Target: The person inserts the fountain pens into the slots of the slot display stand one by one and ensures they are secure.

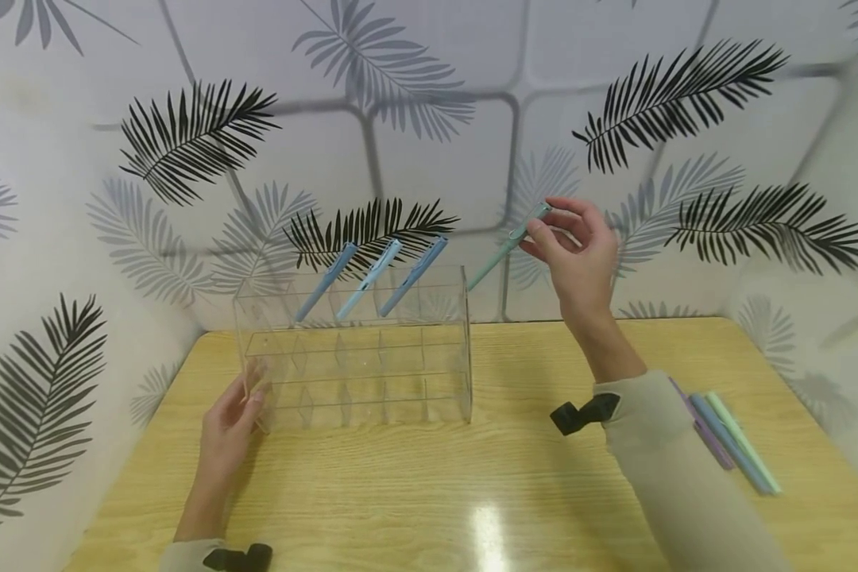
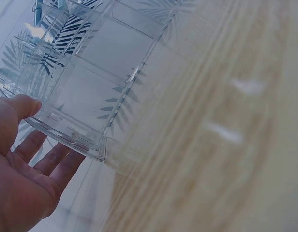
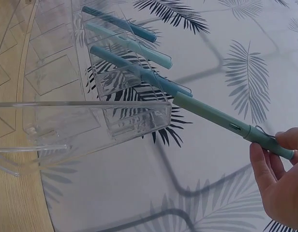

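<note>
We see the right-hand grip (image 1: 579,250) clamped on the capped end of a slim sea-green plastic pen (image 1: 500,262), thumb against fingers, and the pen slants in the air at the upper right corner of a clear plastic tiered rack (image 1: 468,349). Whether its lower end touches the rack we cannot tell. Our left-hand grip (image 1: 230,413) is closed on the rack's left side edge, thumb on one face and fingers on the other.

In the rack's back row we have a dark-blue capped pen (image 1: 326,280), a light-blue capped pen (image 1: 369,278) and a mid-blue capped pen (image 1: 413,276), all leaning right; the mid-blue one is nearest the green pen. The rack stands on a yellow wood-grain bench (image 1: 515,477), before a pale wall (image 1: 443,175) printed with black and grey leaves. To our right lie a purple pen (image 1: 713,446), a blue-grey pen (image 1: 731,443) and a pale-green pen (image 1: 745,442), side by side; a beige sleeve (image 1: 665,453) reaches across just beside them. Any lettering on the pens is too small for us to read.
</note>
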`<state>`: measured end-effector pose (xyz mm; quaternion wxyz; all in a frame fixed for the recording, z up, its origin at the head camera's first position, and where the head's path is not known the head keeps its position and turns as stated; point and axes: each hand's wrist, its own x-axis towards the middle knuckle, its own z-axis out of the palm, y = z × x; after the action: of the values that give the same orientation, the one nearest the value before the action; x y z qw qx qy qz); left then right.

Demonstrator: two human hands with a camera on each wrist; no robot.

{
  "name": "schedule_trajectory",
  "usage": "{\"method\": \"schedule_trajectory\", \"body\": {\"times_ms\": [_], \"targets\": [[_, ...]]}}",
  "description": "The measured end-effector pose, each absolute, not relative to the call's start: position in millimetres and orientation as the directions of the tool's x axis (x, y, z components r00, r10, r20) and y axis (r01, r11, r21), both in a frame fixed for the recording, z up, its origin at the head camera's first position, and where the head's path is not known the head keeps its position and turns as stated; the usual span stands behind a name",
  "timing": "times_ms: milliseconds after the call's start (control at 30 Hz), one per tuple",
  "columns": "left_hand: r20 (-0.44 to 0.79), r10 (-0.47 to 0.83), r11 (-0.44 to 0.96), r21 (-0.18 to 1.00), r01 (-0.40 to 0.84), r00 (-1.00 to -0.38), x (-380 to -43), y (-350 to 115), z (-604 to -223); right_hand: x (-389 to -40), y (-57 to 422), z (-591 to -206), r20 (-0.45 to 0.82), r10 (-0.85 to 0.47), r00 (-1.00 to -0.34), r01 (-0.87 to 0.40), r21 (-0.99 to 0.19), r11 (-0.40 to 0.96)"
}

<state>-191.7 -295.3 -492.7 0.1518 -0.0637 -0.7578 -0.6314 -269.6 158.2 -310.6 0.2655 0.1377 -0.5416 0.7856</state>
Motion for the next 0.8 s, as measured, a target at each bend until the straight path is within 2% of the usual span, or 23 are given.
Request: {"method": "schedule_trajectory", "body": {"times_ms": [267, 533, 800], "targets": [[0.293, -0.088, 0.154, 0.948, 0.278, -0.952, -192, -296, -492, -284, 142, -312, 0.47, 0.279, -0.837, -0.54, -0.791, -0.288], [0.304, -0.094, 0.193, 0.94, 0.282, -0.948, -192, -297, -494, -293, 130, -326, 0.451, 0.251, -0.857, -0.511, -0.806, -0.298], [0.302, -0.082, 0.205, 0.938, 0.281, -0.95, -191, -297, -493, -294, 116, -334, 0.467, 0.199, -0.861, -0.505, -0.83, -0.236]]}}
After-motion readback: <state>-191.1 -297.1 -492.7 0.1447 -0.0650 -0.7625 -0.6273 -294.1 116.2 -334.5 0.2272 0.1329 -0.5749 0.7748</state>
